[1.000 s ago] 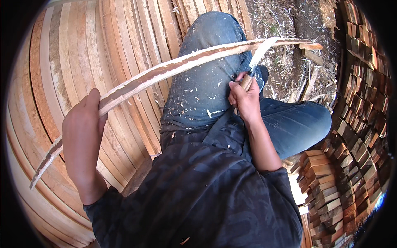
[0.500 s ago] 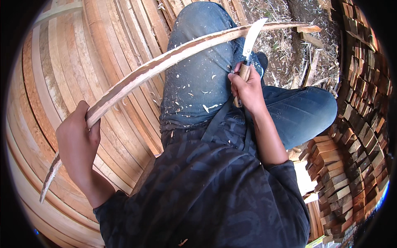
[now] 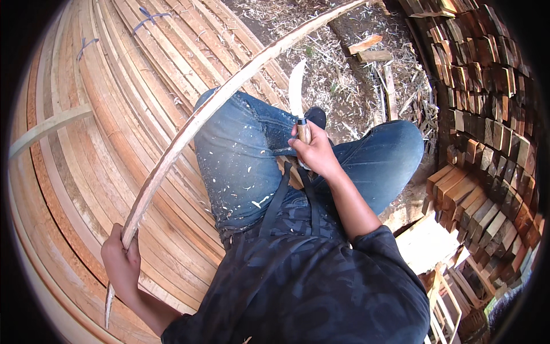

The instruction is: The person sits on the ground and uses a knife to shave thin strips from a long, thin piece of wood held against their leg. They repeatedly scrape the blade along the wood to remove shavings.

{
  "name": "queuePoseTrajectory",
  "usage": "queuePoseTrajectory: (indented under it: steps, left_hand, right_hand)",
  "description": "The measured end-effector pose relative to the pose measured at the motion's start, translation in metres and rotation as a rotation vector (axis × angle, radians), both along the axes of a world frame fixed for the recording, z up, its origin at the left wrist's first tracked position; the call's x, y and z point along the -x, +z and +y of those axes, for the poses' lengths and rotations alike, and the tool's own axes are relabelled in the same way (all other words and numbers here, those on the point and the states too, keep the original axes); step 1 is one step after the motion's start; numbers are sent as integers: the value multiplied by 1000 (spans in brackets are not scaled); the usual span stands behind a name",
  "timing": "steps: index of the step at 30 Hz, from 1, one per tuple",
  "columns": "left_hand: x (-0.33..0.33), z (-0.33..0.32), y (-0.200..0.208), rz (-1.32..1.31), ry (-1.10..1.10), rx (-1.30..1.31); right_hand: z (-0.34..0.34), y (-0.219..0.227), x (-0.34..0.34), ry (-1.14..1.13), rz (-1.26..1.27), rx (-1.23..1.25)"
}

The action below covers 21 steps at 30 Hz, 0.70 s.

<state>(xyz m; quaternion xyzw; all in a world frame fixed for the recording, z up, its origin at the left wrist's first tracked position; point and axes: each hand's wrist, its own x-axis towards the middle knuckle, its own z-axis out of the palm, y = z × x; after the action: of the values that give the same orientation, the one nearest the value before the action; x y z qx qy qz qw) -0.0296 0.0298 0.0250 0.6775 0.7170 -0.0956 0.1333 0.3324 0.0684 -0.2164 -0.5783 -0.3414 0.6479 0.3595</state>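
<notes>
A long, thin wooden pole (image 3: 197, 117), pale where stripped and brown along parts of its side, slants up from the lower left past my knee toward the top edge. My left hand (image 3: 122, 258) is closed around it near its lower end, with a short tail sticking out below the hand. In my right hand (image 3: 314, 148) is a curved-blade knife (image 3: 296, 90) with a wooden handle and dark collar, its blade pointing up. The blade stands apart from the pole, over the shavings on the ground. Small shavings cling to my jeans (image 3: 235, 166).
Long boards (image 3: 166, 212) lie side by side on the left, crossed by a slat (image 3: 51, 129); blue ties (image 3: 150, 18) bind some. Cut timber (image 3: 487, 103) is stacked high on the right. Loose wood offcuts (image 3: 366, 45) and shavings cover the ground ahead.
The pole has swung steeper, its far end rising and its lower end dropping with my left hand. My right hand with the knife has shifted left and down. The view has tilted toward the ground ahead.
</notes>
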Motion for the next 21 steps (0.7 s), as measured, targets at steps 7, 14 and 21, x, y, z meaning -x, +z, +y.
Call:
queuePoseTrajectory:
  steps: [7, 14, 21]
  left_hand:
    - [-14, -14, -33, -231, 142, 21]
    - [-43, -24, -75, -411, 167, 83]
    - [-48, -30, -111, -506, 75, 236]
  right_hand:
    - [7, 5, -14, -126, 86, 63]
    - [12, 9, -29, -204, 77, 6]
    - [12, 0, -47, -253, -25, -153]
